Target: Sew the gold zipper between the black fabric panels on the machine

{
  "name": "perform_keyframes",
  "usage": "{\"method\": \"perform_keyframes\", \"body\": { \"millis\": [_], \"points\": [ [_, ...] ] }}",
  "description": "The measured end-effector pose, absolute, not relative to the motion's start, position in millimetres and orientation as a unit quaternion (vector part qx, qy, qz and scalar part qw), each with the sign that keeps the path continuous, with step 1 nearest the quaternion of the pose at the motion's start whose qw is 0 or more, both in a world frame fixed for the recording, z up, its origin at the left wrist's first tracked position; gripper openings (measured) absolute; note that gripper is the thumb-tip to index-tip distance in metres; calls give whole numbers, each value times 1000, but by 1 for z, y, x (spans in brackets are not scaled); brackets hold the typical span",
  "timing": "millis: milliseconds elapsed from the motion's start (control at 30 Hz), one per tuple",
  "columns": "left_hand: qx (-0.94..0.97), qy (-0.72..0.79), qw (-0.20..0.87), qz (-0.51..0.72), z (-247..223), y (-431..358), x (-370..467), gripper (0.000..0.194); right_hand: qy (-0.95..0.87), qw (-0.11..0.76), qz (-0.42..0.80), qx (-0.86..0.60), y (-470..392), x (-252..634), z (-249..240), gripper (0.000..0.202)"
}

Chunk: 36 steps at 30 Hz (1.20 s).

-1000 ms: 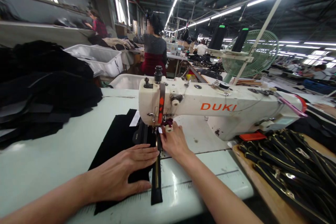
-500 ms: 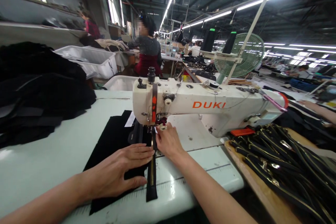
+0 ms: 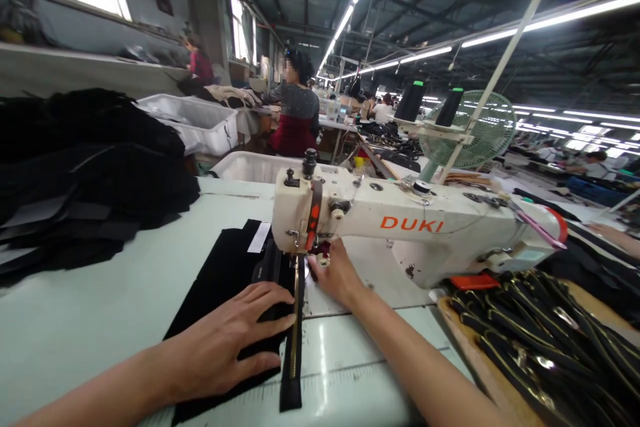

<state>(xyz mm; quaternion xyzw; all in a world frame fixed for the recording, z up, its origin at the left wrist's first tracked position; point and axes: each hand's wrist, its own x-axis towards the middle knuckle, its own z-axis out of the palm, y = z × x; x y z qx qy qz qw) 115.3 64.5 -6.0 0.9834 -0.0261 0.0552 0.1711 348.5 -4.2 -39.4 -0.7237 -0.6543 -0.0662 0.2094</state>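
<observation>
A strip of black zipper tape [image 3: 295, 353] with gold teeth runs under the needle area of a white sewing machine [image 3: 360, 213]. Beneath and left of it lies black fabric [image 3: 215, 293] with a white label [image 3: 259, 237] and a small dark tag. My left hand [image 3: 235, 327] rests spread and flat on the fabric, fingertips at the zipper's left edge. To the right of the needle is my right hand [image 3: 340, 277], thumb apart from the fingers, close to a small pale knob [image 3: 324, 257]. The machine head partly hides its fingers, and I see nothing held in it.
Black cut pieces [image 3: 100, 180] are heaped at left. Several zippers [image 3: 540, 340] lie on a wooden board at right. White plastic bins [image 3: 200, 123], thread cones [image 3: 410, 101] and a green fan [image 3: 493, 130] stand behind the machine. Other people sit farther back; another person's forearm shows at far right.
The camera view has shifted, so the scene sits lower and farther right. My left hand's fingers are spread wider on the fabric. My right hand stays beside the needle, its thumb now farther from the fingers.
</observation>
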Motion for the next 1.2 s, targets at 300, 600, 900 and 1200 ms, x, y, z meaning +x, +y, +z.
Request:
{"method": "perform_keyframes", "body": {
  "millis": [300, 600, 900, 1200],
  "points": [
    [993, 4, 100, 68, -14, 61, 103, 65, -740, 240, -41, -627, -49, 325, -54, 31],
    [992, 26, 109, 64, -16, 82, 114, 61, -726, 237, -79, -641, -43, 328, -67, 43],
    [991, 14, 83, 107, -15, 92, 121, 61, -774, 311, -24, -551, -47, 329, -48, 31],
    [988, 18, 104, 116, -25, 91, 117, 52, -794, 275, 1, -542, -43, 328, -42, 25]
  ]
}}
